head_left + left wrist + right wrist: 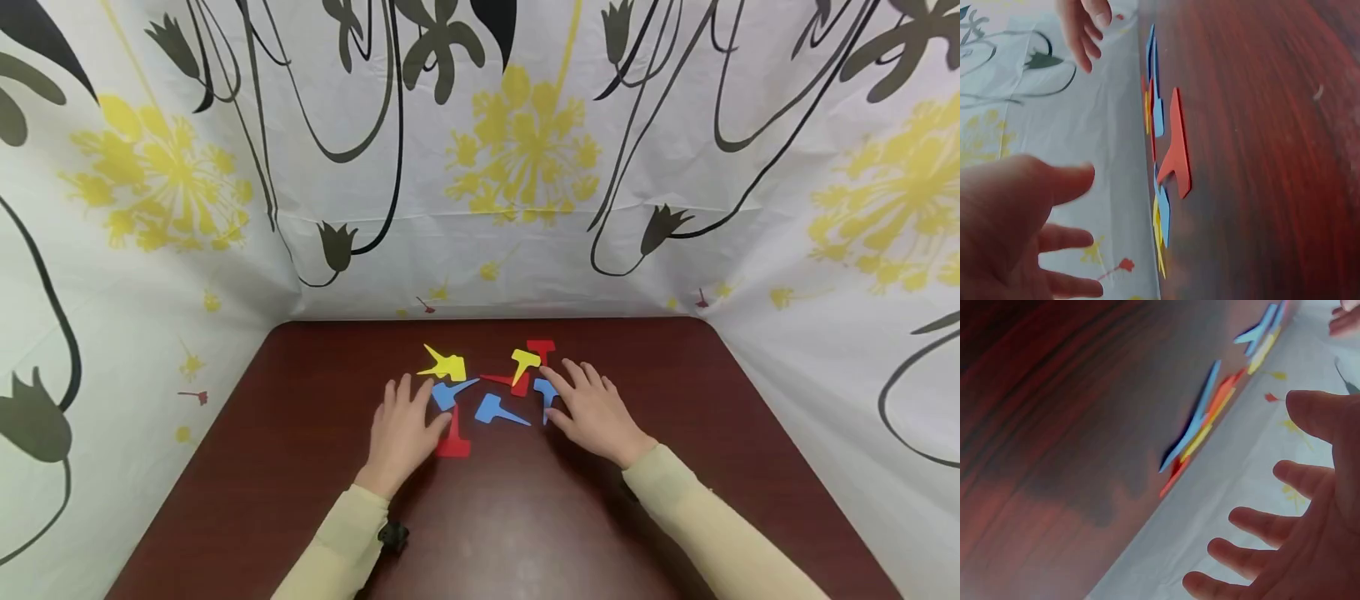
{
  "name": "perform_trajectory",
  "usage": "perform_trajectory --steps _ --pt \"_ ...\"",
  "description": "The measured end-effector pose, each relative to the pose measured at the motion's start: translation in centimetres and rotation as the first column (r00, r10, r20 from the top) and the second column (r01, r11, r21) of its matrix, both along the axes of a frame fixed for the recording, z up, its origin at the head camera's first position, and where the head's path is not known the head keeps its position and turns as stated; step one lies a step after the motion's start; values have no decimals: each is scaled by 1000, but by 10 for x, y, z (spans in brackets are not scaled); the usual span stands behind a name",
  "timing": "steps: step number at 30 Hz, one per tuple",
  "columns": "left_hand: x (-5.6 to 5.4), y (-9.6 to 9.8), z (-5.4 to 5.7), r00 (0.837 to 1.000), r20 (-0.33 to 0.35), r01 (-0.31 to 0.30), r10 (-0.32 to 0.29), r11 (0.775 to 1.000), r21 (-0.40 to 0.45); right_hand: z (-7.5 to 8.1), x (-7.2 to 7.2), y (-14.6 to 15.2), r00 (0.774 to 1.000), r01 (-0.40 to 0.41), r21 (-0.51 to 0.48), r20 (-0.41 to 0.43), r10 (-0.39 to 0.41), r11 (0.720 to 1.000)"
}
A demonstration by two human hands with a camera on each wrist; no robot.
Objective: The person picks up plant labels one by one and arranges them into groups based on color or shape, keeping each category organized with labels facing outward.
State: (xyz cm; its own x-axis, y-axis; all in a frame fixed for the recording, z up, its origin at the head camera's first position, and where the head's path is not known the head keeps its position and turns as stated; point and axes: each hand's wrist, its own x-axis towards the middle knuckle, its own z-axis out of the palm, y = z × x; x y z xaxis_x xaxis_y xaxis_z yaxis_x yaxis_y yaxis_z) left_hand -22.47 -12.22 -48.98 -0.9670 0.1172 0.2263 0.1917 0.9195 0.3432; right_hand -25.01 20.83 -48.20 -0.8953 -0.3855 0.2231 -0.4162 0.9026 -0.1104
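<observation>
Several flat T-shaped plant labels in yellow, red and blue lie on the table in the head view. My left hand (400, 439) hovers with spread fingers at their left side, close to a red label (454, 446) and a blue label (444, 395). Yellow labels (452, 367) overlap just beyond its fingertips. On the right, my right hand (600, 414) reaches over a blue label (546, 388), partly covering it. Another blue label (491, 408) lies between the hands. Behind it, a yellow label (525, 359) overlaps a red label (521, 384). Neither hand holds anything; both wrist views show them above the tabletop.
The dark reddish-brown table (495, 517) has rounded far corners. A pale cloth (420, 192) with yellow flowers and dark stems hangs behind it and along both sides. A small black object (393, 536) sits at the left wrist. One more red label (541, 347) lies farthest back.
</observation>
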Motion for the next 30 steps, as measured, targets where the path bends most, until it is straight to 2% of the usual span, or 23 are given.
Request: perform_trajectory --steps 3,5,7,9,10,12,15,19,25,28,30 --pt "-9 -1 1 994 -46 98 -101 994 -51 2 -1 5 1000 -27 47 1 27 999" --pt "-17 -5 2 974 -56 213 -220 971 -111 4 -1 8 999 -51 86 -3 51 995" --pt "-27 -9 4 939 -30 333 -343 927 -174 6 -2 10 997 -76 129 -4 77 989" --pt "-35 -13 5 894 9 437 -448 867 -239 8 -3 11 994 -107 156 -5 109 982" --pt "-39 -15 6 871 31 480 -490 837 -263 9 -3 11 992 -122 164 -5 124 979" --pt "-45 -16 6 835 60 536 -546 786 -308 8 -5 12 988 -151 170 -2 154 974" --pt "-51 -17 4 796 77 584 -601 727 -361 5 -6 15 983 -184 163 7 185 969" --pt "-58 -17 0 765 109 615 -635 669 -418 2 -10 19 978 -210 158 35 208 965" --pt "-68 -12 0 720 126 613 -682 542 -575 5 -16 25 972 -235 153 57 229 960" --pt "-71 -10 3 701 133 608 -700 491 -624 5 -18 27 969 -246 157 60 239 957" --pt "-72 -9 4 682 138 610 -718 456 -648 5 -19 27 968 -249 159 68 241 955"
